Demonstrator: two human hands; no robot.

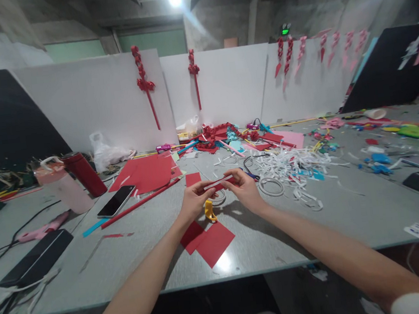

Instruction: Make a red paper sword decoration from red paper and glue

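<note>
Between my two hands, above the table, is a narrow red paper strip [220, 184] with a pale line along it. My left hand [194, 199] pinches its left end, and my right hand [244, 190] grips the right end with thumb and fingers. Just below them stands a yellow tape dispenser [209, 211]. Two red paper squares [216, 243] lie overlapping on the table nearer to me. Another small red paper piece [193, 179] rests behind my left hand. Dark-handled scissors [251, 173] are partly hidden behind my right hand.
White paper shreds [289, 163] and a white tape ring [271, 186] lie to the right. At left are a phone [116, 201], red sheets [145, 174], a red stick [139, 204], a pink glue gun [43, 229] and bottles [85, 173]. Red paper chains [140, 69] hang on white boards.
</note>
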